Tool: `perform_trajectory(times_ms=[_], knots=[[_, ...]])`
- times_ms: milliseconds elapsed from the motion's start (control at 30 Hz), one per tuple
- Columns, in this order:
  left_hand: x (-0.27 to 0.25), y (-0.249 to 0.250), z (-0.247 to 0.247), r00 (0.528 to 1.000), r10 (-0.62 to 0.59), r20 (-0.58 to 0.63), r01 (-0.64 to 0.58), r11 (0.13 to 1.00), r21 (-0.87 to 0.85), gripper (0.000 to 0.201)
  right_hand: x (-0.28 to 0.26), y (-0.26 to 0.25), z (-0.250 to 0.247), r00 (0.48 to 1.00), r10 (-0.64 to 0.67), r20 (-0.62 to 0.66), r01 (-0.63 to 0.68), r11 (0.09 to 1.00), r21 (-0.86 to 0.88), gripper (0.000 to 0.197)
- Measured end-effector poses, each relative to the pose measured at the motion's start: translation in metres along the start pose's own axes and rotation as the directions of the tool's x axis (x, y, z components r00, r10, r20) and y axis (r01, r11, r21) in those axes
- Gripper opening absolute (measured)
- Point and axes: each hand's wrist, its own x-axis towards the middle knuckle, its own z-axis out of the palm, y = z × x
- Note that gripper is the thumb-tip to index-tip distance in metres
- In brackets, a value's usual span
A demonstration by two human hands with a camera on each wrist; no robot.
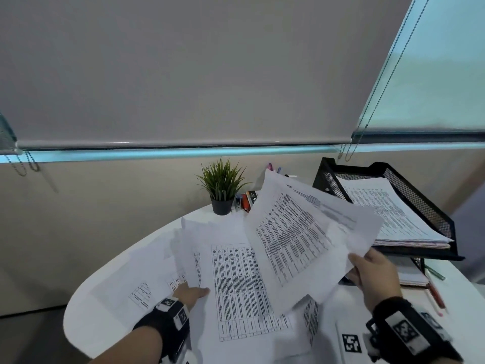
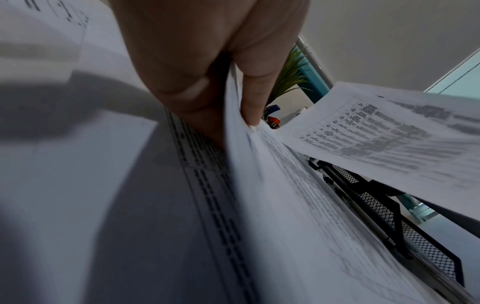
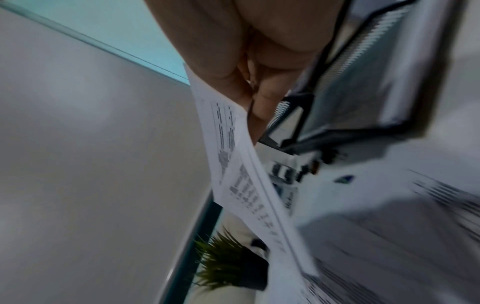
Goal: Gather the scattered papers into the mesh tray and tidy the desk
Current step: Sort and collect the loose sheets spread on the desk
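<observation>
Two bundles of printed sheets are held at once. The fanned sheets (image 1: 309, 232) in the right hand (image 1: 375, 274) would best be squared against the table (image 1: 86, 306) before being laid in the mesh tray (image 1: 420, 198), which already carries a stack at the far right. The right fingers (image 3: 262, 115) are pinched on the sheets' lower corner. The left hand (image 1: 193, 294) is clamped on the edge of more papers (image 1: 236, 287), thumb (image 2: 254, 98) over, fingers under.
</observation>
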Motion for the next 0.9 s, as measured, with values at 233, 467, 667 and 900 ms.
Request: perform_trajectory(times_ms=[233, 467, 667, 900], knots=[[0.004, -0.004, -0.002, 1.0, 0.028, -0.003, -0.028, 0.997, -0.074, 0.099, 0.004, 0.072, 0.005, 0.947, 0.32, 0.004, -0.32, 0.947, 0.016, 0.011], [0.02, -0.014, 0.003, 0.998, 0.055, -0.026, -0.058, 0.986, -0.155, 0.136, -0.012, 0.104, 0.02, 0.846, 0.502, 0.18, -0.447, 0.851, -0.275, 0.028], [0.034, -0.022, 0.004, 0.998, 0.055, -0.015, -0.056, 0.995, -0.083, 0.109, -0.001, 0.11, 0.022, 0.881, 0.47, 0.059, -0.374, 0.766, -0.524, 0.051], [0.025, -0.018, 0.0, 0.999, 0.034, -0.003, -0.034, 0.99, -0.139, 0.095, 0.027, 0.087, 0.04, 0.958, 0.156, 0.239, 0.107, 0.581, -0.807, 0.069]])
